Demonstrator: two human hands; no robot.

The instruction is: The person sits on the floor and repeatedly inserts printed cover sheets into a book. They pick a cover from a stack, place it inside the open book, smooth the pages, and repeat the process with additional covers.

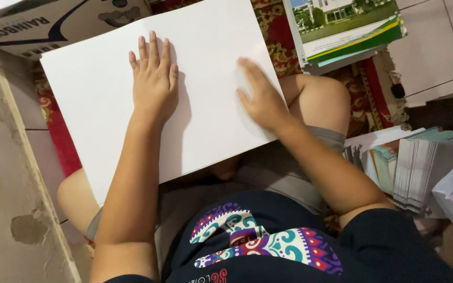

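Note:
A large white sheet of paper [100, 99] lies across my lap and knees, tilted so its near corner points toward me. My left hand [154, 78] rests flat on the middle of the sheet, fingers stretched out and close together. My right hand [260, 97] lies palm down on the sheet's right part, near its right edge, fingers slightly blurred. Neither hand grips anything.
A cardboard box [53, 23] sits beyond the sheet at the top left. A stack of green-and-white booklets [347, 29] lies at the top right on a red patterned rug [279, 31]. Piles of papers [420, 162] stand at my right. A concrete ledge [6, 173] runs along the left.

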